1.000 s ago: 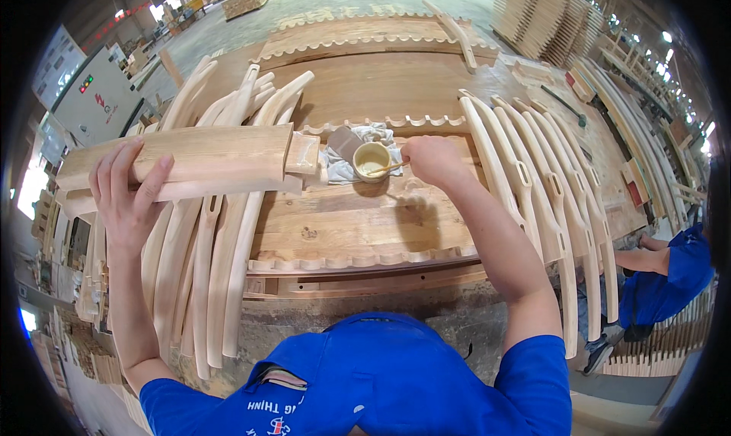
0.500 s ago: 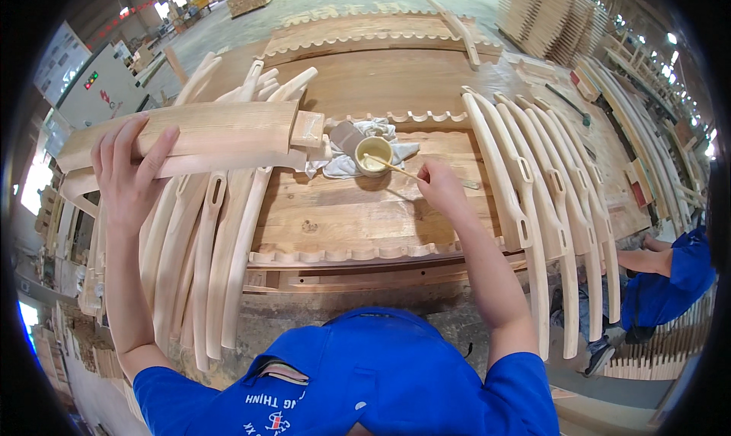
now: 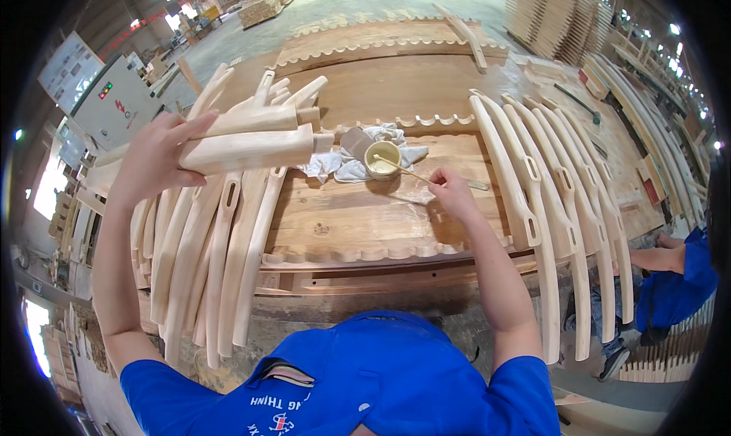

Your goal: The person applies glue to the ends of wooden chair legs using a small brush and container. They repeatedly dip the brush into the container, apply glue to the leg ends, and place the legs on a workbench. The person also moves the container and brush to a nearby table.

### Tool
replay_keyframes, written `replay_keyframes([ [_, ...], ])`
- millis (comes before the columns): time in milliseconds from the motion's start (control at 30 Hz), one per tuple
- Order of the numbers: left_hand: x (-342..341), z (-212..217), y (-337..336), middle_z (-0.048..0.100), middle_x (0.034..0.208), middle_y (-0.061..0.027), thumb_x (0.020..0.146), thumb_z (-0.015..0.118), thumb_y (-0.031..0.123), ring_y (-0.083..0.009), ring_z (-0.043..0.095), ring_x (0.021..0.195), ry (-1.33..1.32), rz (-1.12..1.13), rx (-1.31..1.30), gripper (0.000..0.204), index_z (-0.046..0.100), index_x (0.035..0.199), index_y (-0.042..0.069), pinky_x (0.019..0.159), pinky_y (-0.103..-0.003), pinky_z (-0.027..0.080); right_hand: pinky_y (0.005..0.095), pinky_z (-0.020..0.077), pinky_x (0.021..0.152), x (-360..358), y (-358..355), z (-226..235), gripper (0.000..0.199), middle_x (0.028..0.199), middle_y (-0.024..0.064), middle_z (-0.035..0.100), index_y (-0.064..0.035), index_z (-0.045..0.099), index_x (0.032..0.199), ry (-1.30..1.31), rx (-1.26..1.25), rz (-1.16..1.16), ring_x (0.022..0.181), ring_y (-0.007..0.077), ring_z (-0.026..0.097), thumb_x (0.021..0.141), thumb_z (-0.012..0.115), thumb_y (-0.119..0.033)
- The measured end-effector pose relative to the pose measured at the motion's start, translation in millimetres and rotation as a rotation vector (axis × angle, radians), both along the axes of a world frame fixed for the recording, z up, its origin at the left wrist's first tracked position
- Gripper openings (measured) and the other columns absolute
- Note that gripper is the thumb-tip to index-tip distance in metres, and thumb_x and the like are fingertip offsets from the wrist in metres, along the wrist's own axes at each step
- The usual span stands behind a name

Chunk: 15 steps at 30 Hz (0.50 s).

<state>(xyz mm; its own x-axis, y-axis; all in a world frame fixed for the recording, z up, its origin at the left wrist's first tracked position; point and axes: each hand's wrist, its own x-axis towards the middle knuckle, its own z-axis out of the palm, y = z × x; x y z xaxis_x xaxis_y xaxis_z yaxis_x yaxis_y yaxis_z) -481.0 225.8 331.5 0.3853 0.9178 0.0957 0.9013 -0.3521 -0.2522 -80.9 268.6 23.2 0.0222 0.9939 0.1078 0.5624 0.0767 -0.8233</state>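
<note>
Nearest the camera: person's blue shirt (image 3: 358, 383), both forearms rising from it; print on the collar area is upside down & partly cut off at the bottom edge.

R hand (image 3: 451, 193) sits over the wooden bench (image 3: 358, 223), fingers pinched round the near end of a thin stick (image 3: 402, 169). Stick slants up-left w/ its far tip inside the small cup (image 3: 383, 159). Cup is round, holds a pale yellowish creamy liquid, prob. glue, can't confirm. It stands on a crumpled white rag (image 3: 335, 166), approx. bench centre; a grey flat item just behind the cup is partly hidden, can't tell what it is.

L hand (image 3: 156, 162) is raised at left, fingers wrapped over a thick pale wooden piece (image 3: 247, 150) held roughly level above the bench, its squared end pointing toward the cup, just short of the rag. Its left end is hidden behind the hand.

Below & left of that: a row of curved wooden legs (image 3: 221, 261) leaning over the bench edge, lower ends partly out of sight. At right a similar row of curved slotted pieces (image 3: 548, 200) fans out.

Far right edge: another person in blue (image 3: 678, 284), mostly cut off by the rim, hand unclear.

Beyond: scalloped boards (image 3: 381, 44), stacked timber (image 3: 556, 13), a grey control cabinet (image 3: 114, 105) at far left, all bent by the lens.
</note>
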Motion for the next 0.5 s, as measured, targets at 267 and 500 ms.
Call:
replay_keyframes([
  [267,-29.3,-3.7,24.8,0.063,0.113,-0.009,0.047,0.089,0.03,-0.0168,0.058,0.1,-0.41,0.228,-0.829,0.099,0.049,0.134,0.004,0.092,-0.028,0.042,0.0239,0.0394,0.057,-7.5,-33.9,85.1,0.019,0.067,0.0021,0.055,0.0012,0.063,0.093,0.288,0.267,0.277,0.064,0.0069,0.047,0.09,0.057,-0.017],
  [500,-39.3,-10.7,25.0,0.059,0.119,-0.0135,0.048,0.086,0.023,-0.0203,0.056,0.105,-0.552,0.308,-1.007,0.1,0.044,0.137,0.003,0.094,-0.028,0.04,0.031,0.0418,0.058,-31.7,-44.3,113.4,0.016,0.069,0.006,0.061,-0.0017,0.064,0.084,0.072,0.473,0.259,0.061,0.0204,0.055,0.084,0.065,-0.018],
])
